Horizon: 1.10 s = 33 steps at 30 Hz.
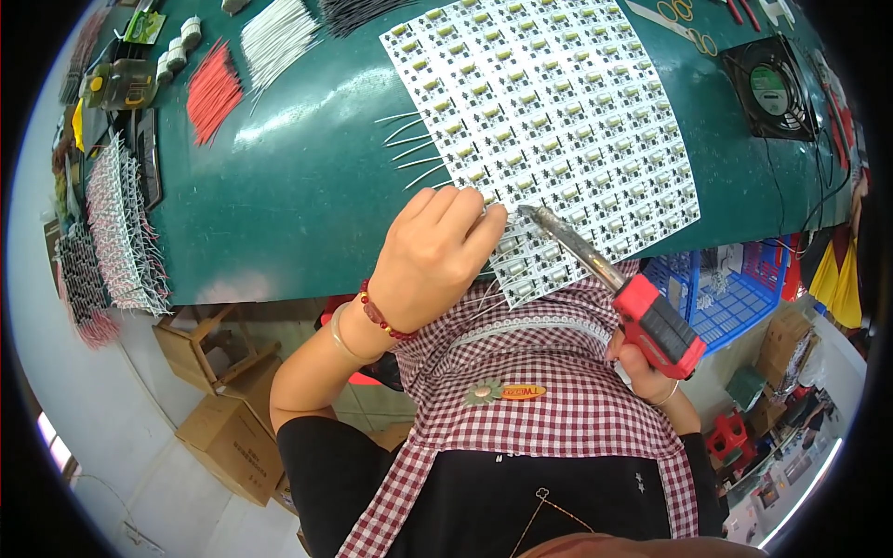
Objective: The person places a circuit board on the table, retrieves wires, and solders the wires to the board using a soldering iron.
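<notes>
A white panel of small circuit boards (558,102), set in rows with yellowish parts, lies on the green table and reaches its front edge. My left hand (437,244) is closed at the panel's left edge, thumb and fingers pinched together; what they hold is hidden. Several thin pale wires (419,149) stick out from that edge above the hand, and more hang below it. My right hand (642,374) grips a red and black soldering gun (659,327), partly hidden behind its handle. The gun's metal tip meets the panel just right of my left fingertips.
Bundles of red wires (214,91) and white wires (277,39) lie at the far left of the table (288,186). A black fan (770,90) stands at the right, with scissors (679,23) beyond the panel. Below the right edge is a blue basket (735,302).
</notes>
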Motion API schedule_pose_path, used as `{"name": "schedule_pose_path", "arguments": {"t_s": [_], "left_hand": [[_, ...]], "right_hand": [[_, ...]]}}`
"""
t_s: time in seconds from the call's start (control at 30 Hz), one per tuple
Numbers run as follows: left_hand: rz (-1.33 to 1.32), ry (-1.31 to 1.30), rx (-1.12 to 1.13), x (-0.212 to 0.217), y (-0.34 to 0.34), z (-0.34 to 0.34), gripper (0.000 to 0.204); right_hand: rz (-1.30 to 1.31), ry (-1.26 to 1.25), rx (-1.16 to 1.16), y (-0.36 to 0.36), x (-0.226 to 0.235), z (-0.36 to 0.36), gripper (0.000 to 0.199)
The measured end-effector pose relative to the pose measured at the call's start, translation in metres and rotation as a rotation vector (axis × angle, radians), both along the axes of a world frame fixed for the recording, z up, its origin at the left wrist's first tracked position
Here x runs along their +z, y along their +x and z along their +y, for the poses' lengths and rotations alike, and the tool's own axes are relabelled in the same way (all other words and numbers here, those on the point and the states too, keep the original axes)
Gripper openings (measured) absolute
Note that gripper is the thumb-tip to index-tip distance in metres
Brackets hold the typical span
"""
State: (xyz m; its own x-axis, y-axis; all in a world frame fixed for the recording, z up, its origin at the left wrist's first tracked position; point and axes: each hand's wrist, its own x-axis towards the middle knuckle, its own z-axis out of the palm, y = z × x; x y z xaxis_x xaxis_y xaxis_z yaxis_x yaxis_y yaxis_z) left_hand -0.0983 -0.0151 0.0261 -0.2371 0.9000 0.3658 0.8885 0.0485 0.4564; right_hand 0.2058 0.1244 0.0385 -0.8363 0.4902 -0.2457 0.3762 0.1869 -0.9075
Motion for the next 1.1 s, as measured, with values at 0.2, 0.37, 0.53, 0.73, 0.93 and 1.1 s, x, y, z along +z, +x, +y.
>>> {"name": "schedule_pose_path", "arguments": {"t_s": [0.2, 0.37, 0.53, 0.73, 0.93, 1.1], "left_hand": [[0.015, -0.002, -0.002, 0.0, 0.001, 0.0, 0.027], [0.062, -0.033, 0.006, 0.003, 0.0, -0.001, 0.024], [0.022, -0.02, 0.047, 0.014, -0.004, -0.011, 0.023], [0.024, 0.052, 0.048, 0.002, 0.0, -0.001, 0.025], [0.021, 0.021, 0.042, 0.0, 0.004, 0.002, 0.026], [0.036, -0.056, 0.001, 0.005, 0.002, -0.001, 0.024]], "right_hand": [[0.023, -0.097, -0.088, -0.007, 0.014, -0.001, 0.014], [0.059, -0.184, -0.079, -0.013, 0.015, 0.0, 0.015], [0.059, -0.115, -0.061, -0.012, 0.012, 0.001, 0.02], [0.037, -0.174, -0.077, -0.022, 0.011, 0.003, 0.025], [-0.031, -0.087, -0.033, -0.014, 0.0, 0.007, 0.018], [-0.006, -0.05, -0.055, -0.011, -0.003, 0.005, 0.014]]}}
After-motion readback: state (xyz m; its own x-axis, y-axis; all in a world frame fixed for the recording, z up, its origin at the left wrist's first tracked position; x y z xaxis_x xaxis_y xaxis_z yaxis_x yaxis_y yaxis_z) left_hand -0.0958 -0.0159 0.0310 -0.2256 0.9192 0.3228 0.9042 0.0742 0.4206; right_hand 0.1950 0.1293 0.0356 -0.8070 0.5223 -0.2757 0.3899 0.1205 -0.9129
